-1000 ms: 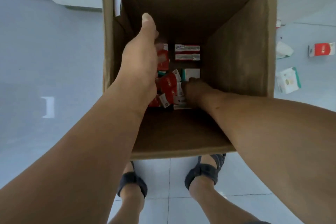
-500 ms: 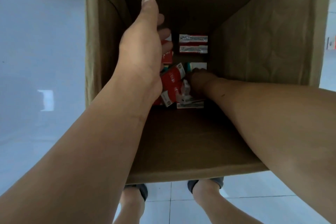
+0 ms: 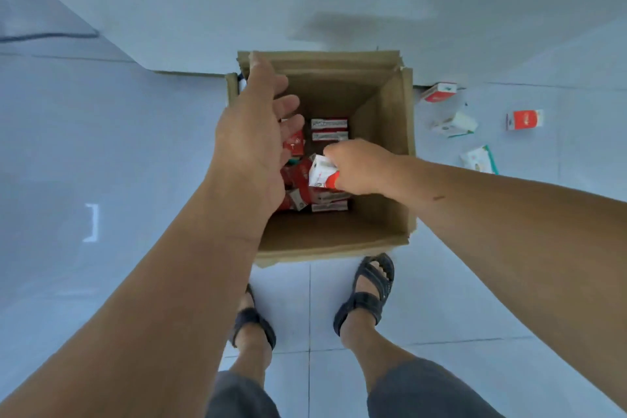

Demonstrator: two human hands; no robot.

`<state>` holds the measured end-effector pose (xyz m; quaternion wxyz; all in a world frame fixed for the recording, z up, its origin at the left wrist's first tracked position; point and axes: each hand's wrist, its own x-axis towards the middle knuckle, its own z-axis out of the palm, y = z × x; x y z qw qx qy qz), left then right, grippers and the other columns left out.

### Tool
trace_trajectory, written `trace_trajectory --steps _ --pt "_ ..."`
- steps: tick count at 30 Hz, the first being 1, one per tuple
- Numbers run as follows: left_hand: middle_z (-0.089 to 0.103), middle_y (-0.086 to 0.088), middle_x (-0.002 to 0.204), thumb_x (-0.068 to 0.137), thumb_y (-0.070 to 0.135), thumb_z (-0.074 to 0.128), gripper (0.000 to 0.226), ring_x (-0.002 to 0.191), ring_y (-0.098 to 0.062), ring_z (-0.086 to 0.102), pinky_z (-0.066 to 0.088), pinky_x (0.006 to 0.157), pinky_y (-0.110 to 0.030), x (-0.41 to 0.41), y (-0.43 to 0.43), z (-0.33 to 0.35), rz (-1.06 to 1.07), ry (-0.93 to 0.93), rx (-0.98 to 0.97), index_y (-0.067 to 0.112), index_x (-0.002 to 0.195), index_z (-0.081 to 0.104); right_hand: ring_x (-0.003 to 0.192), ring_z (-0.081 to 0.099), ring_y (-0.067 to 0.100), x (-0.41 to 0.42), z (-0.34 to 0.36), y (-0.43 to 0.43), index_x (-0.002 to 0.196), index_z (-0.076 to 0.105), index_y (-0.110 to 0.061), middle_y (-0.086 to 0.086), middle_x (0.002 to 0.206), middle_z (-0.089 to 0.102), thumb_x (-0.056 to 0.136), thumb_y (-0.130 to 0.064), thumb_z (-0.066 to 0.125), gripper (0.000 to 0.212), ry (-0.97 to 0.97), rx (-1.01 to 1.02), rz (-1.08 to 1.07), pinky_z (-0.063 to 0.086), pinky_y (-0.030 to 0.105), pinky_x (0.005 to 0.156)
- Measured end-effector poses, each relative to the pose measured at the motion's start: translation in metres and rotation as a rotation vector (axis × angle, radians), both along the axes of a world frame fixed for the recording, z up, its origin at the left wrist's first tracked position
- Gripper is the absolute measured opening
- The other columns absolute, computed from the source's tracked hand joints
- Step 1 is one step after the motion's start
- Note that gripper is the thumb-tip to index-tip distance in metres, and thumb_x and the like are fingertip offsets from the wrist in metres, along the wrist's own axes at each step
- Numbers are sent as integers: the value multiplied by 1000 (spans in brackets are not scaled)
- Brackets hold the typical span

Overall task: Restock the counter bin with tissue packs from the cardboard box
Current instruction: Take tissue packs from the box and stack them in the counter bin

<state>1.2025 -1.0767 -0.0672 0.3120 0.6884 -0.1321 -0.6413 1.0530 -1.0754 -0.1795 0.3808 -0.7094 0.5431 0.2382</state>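
An open cardboard box (image 3: 390, 132) stands on the tiled floor in front of my feet. Several red and white tissue packs (image 3: 329, 130) lie on its bottom. My right hand (image 3: 359, 168) grips one red and white tissue pack (image 3: 321, 175) and holds it above the others, inside the box. My left hand (image 3: 252, 132) hovers over the box's left side with its fingers spread and relaxed, holding nothing. The counter bin is not in view.
Loose packs lie on the floor to the right of the box: a red and white one (image 3: 438, 92), a red one (image 3: 524, 119), a white and green one (image 3: 479, 159) and a crumpled one (image 3: 454, 124). A wall rises behind the box.
My head has pulled back, so the box looks smaller. My right hand has risen from the box's bottom with a tissue pack in its grip. My left hand stays open over the left side.
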Motion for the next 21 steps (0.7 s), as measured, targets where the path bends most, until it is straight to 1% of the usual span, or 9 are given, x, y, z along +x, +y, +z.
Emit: trace_trajectory --steps 2,4,6,8,11,13,15,18,21 --pt "71 7 116 98 67 38 53 104 -13 68 43 102 -44 3 1 48 6 -1 -13 27 118 66 83 54 19 1 56 0 107 52 -18 0 95 56 88 -25 67 25 -12 -48 10 35 28 62" --pt "72 7 114 97 68 38 53 102 -13 69 42 100 -46 5 5 99 11 -6 -34 28 117 68 80 56 21 1 113 2 100 47 -19 0 93 58 85 -23 67 26 -33 -81 -15 35 29 55" --pt "71 6 114 98 67 37 51 103 -13 69 40 102 -48 8 10 151 3 -4 -83 29 114 68 76 54 19 1 170 5 103 51 -16 1 91 59 83 -20 66 25 -34 -108 -26 34 28 52" --pt "70 6 117 99 67 36 52 106 -15 68 39 107 -49 11 17 203 -2 -1 -138 29 116 67 77 53 18 0 229 8 105 54 -15 0 89 58 84 -21 66 25 -51 -135 -23 30 27 51" --pt "71 6 115 99 66 37 48 106 -15 68 39 109 -51 14 28 280 26 8 -207 30 110 68 83 53 18 0 322 13 108 57 -16 0 97 61 85 -26 67 28 -79 -222 -17 29 24 53" --pt "72 6 115 100 63 38 48 106 -15 68 38 108 -51 14 36 329 44 22 -247 28 110 68 83 49 17 1 386 15 102 55 -17 0 96 58 87 -28 64 21 -82 -284 -9 28 22 54" --pt "72 6 115 101 62 38 48 107 -14 68 39 107 -51 14 44 376 41 44 -297 27 114 68 84 52 19 3 450 19 98 55 -16 -1 94 58 88 -30 62 18 -103 -357 -36 33 27 60" --pt "73 5 115 102 60 37 47 107 -14 67 40 105 -47 17 51 437 28 102 -355 28 113 68 90 54 18 2 533 22 109 60 -19 1 104 64 87 -32 63 26 -122 -461 -97 38 31 68" --pt "73 4 112 102 57 38 43 102 -15 67 41 99 -42 18 40 493 -1 171 -428 28 106 70 107 57 25 -4 606 11 113 57 -19 3 117 63 89 -33 60 27 -86 -586 -90 45 35 80"
